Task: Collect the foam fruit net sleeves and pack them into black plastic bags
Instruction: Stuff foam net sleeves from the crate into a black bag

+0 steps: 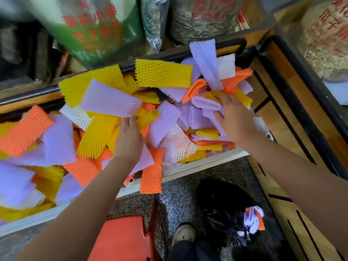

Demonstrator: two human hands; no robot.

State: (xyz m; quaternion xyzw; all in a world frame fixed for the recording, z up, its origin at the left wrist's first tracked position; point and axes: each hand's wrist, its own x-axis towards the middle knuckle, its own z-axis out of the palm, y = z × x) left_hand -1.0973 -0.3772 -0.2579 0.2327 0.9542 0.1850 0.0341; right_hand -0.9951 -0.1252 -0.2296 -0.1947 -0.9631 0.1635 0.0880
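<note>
A speckled stone floor (178,200) lies underfoot, with a red plastic stool (122,240) and, near it, a black plastic bag (220,204) showing purple and orange sleeves at its mouth. Beyond, a white-edged bin (197,164) holds the heap of foam net sleeves (109,100). The left hand (130,136) digs into yellow ones with its fingertips buried, so I cannot tell its grip. The right hand (233,119) clutches a purple bunch (205,106). The sleeves look feather-light, soft and springy, best gathered by the squeezed handful. Printed sacks (98,31) stand behind.

Speckled grey floor (180,185); red stool (122,240); wooden panelling (282,129) right; printed sacks (323,44) behind.
</note>
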